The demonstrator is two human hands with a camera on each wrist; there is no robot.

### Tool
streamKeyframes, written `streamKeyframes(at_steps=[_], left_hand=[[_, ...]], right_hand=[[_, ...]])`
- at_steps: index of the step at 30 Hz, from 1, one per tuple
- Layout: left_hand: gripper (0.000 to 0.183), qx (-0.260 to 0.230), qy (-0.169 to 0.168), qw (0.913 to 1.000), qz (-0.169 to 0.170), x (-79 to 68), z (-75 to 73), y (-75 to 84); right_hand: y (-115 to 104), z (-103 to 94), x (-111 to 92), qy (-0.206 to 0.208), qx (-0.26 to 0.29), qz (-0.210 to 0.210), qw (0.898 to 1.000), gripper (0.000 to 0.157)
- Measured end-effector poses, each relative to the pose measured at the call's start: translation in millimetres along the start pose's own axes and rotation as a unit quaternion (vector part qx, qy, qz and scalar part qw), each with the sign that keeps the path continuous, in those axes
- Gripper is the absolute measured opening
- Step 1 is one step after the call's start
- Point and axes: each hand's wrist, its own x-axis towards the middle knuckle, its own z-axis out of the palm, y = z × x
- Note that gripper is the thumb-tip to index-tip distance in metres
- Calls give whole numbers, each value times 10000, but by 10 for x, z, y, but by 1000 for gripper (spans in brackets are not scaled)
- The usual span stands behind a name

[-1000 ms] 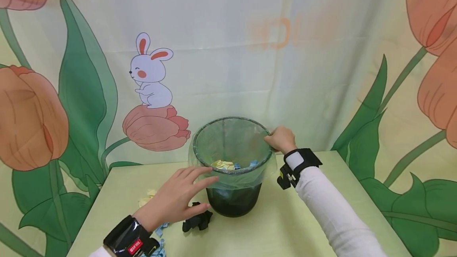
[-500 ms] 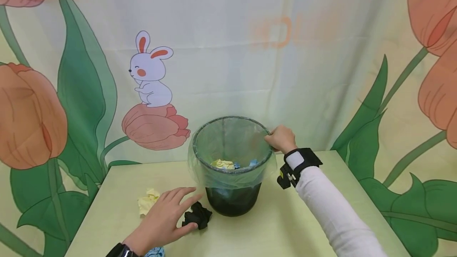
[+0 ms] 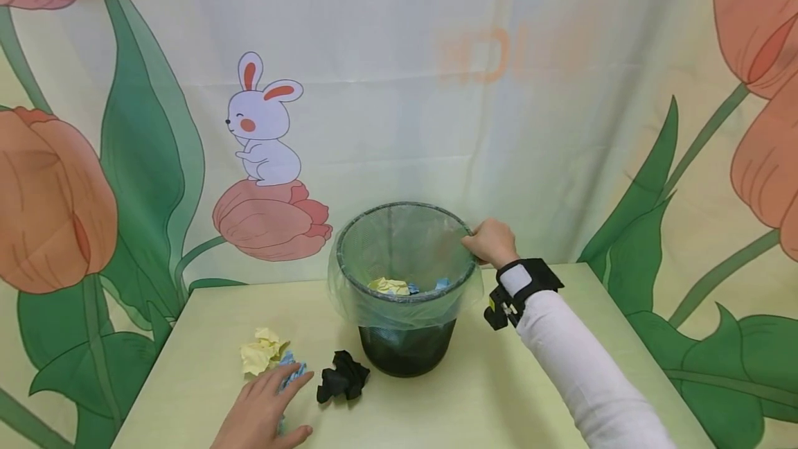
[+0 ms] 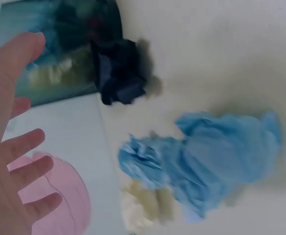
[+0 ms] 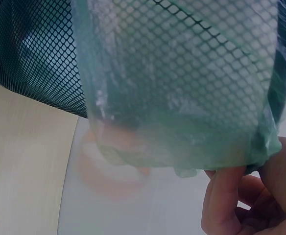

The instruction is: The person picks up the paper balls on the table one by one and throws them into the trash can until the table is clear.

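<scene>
A dark mesh wastebasket stands upright, lined with a translucent green bag folded over its rim. Crumpled yellow paper and blue bits show inside it. My right hand grips the rim at the right, fingers curled over the bag's edge, as the right wrist view also shows. My left hand, fingers spread and holding nothing, hovers at the front left over crumpled blue paper, which it partly covers in the head view. Beside it lie a crumpled black paper ball and a crumpled yellow one.
The pale table ends at the back against a hanging cloth printed with tulips and a rabbit. The wastebasket is near that back edge, with the black ball just in front of its left side.
My left hand has moved from beside the basket's rim down toward the front left, uncovering the yellow and black balls. My right hand stays on the rim.
</scene>
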Motion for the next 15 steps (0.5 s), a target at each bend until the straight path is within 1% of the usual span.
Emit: streamKeyframes(at_steps=[6, 8, 10, 13, 14, 15], left_hand=[[75, -136, -108, 9985, -523, -145, 138, -131], [77, -208, -301, 9970, -679, -191, 188, -164], [84, -327, -571, 9943, -844, -231, 233, -198], [94, -497, -1023, 9872, -1122, -271, 300, -248], [95, -569, -1041, 9862, -1155, -287, 335, -272], [97, -633, -1166, 9832, -1254, -292, 364, -292]], right_hand=[[4, -1, -3, 14, -2, -12, 10000, 47], [3, -3, -6, 4, -21, 10, 10000, 47], [4, -5, -8, 4, -26, 23, 10000, 47], [-2, -4, -12, 28, -19, 21, 10000, 48], [-4, -3, -12, 36, -30, 7, 10000, 48], [-5, -1, -9, 39, -41, 0, 10000, 48]])
